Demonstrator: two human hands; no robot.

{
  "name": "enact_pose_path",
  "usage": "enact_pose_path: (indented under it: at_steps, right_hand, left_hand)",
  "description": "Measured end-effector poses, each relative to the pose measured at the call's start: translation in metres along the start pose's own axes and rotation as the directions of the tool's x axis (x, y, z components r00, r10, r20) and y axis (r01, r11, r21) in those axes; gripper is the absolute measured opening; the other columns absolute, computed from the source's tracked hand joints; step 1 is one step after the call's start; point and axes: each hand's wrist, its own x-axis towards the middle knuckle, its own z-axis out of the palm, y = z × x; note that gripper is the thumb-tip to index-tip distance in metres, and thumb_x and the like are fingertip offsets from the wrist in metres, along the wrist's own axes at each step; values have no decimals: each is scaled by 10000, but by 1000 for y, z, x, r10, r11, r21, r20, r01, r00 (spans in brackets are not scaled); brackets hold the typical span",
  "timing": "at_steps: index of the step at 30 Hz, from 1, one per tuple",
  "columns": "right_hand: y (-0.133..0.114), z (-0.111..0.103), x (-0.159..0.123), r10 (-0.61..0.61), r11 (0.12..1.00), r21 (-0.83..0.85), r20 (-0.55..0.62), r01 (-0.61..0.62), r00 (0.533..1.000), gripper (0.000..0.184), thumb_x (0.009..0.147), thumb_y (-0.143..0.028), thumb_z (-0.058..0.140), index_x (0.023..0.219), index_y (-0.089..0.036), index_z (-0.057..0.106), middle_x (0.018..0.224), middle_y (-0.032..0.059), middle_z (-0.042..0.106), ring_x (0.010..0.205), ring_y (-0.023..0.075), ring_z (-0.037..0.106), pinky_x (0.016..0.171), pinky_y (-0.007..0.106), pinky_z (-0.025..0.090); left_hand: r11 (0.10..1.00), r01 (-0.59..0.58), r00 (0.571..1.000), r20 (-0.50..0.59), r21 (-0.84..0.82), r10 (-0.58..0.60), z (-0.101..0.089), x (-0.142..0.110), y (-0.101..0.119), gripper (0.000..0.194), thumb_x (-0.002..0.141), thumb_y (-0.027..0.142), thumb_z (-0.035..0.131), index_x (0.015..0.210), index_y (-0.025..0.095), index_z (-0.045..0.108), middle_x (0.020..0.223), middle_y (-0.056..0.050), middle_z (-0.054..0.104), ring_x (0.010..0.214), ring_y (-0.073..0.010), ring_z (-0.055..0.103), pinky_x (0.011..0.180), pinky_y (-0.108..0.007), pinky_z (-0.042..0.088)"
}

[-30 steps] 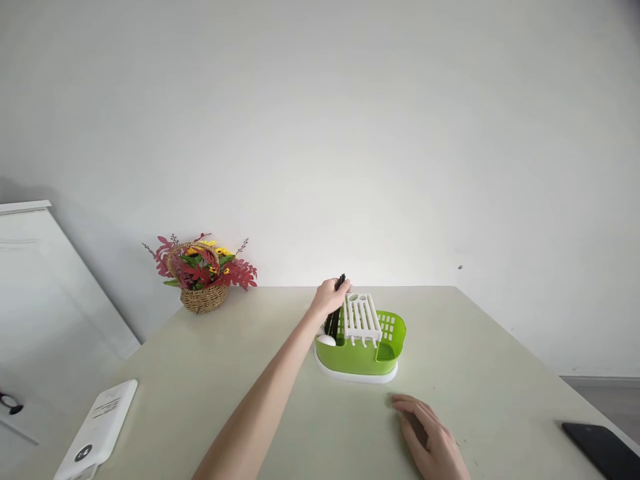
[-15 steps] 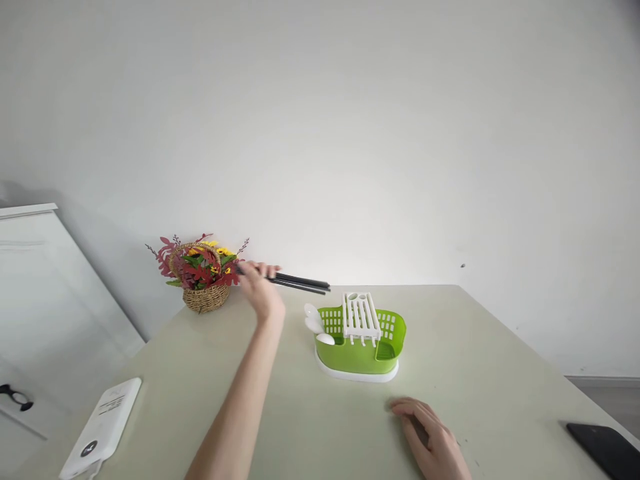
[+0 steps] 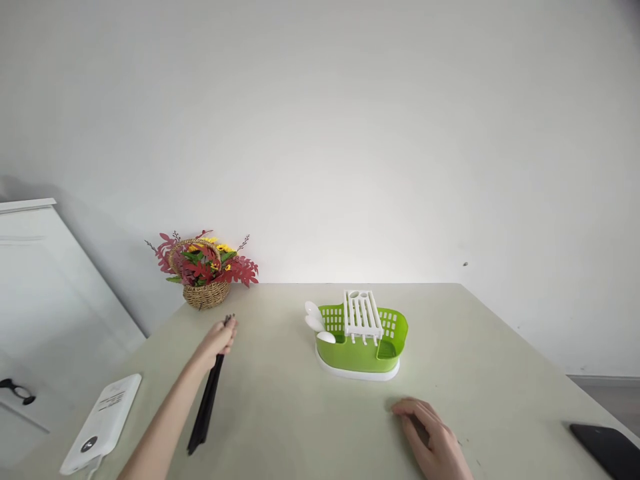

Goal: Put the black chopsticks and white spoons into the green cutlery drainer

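Note:
A bunch of black chopsticks [image 3: 206,408] is in my left hand [image 3: 220,337], whose fingers are wrapped round them near one end. Their long ends slant down toward me beside my forearm. My right hand [image 3: 431,433] rests on the table, fingers loosely bent and thumb apart, with nothing visible in it. Beyond it stands a green utensil basket [image 3: 345,357] with a white base. Several white spoons [image 3: 315,323] lean out over its left end. A white slotted rack [image 3: 363,315] with hooks sits across its middle.
At the back left is a wicker basket of flowers [image 3: 206,294]. A white power bank [image 3: 103,421] with a cable lies at the left edge, and a black phone [image 3: 607,448] at the right. The pale table [image 3: 320,433] meets the wall behind; a white cabinet [image 3: 55,300] stands left.
My left hand has moved left and toward me with the chopsticks, which have swung from pointing right to pointing down toward me. My right hand stays in place.

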Motion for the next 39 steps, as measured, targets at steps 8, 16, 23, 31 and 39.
enact_pose_path:
  at_steps: [8,16,23,31,39]
  right_hand:
    - [4,2,0,21,1000,-10,8,-21,1000,256,972,-340,501,958,-282,751,1073,55,770,1005,222,741,856,293,601]
    - [5,2,-1,36,999,-6,33,-36,999,257,983,-337,489,976,-285,740,1095,50,758,1027,212,729,874,288,589]
    - [2,0,0,37,999,1,24,-37,999,254,977,-329,494,969,-284,743,1088,50,760,1016,211,732,862,282,591]
    - [0,-1,-1,35,999,-3,13,-35,999,249,969,-328,500,950,-286,745,1071,47,765,991,209,737,837,276,595]
    - [-1,-1,-1,52,999,1,29,-52,998,270,978,-364,497,950,-271,749,1069,66,764,1004,225,734,857,298,593]
  left_hand:
    - [753,-88,996,55,652,70,7,20,-46,188,915,317,485,899,205,636,936,-132,757,911,-302,730,726,-349,525]
    - [412,-210,968,128,887,217,14,12,-67,365,1016,318,306,1095,149,619,1111,-207,723,1078,-362,697,833,-428,526]
    - [298,-316,917,209,901,339,12,12,-73,339,1017,289,323,1142,129,594,1100,-191,703,1028,-333,697,816,-395,527]
    - [437,-305,897,101,846,431,-4,15,-67,280,901,277,477,1042,130,669,1125,-206,686,1122,-361,650,982,-442,498]
    - [724,-285,856,-174,628,487,22,1,-22,455,1027,324,242,1256,142,590,1271,-181,683,1190,-302,628,1000,-425,518]
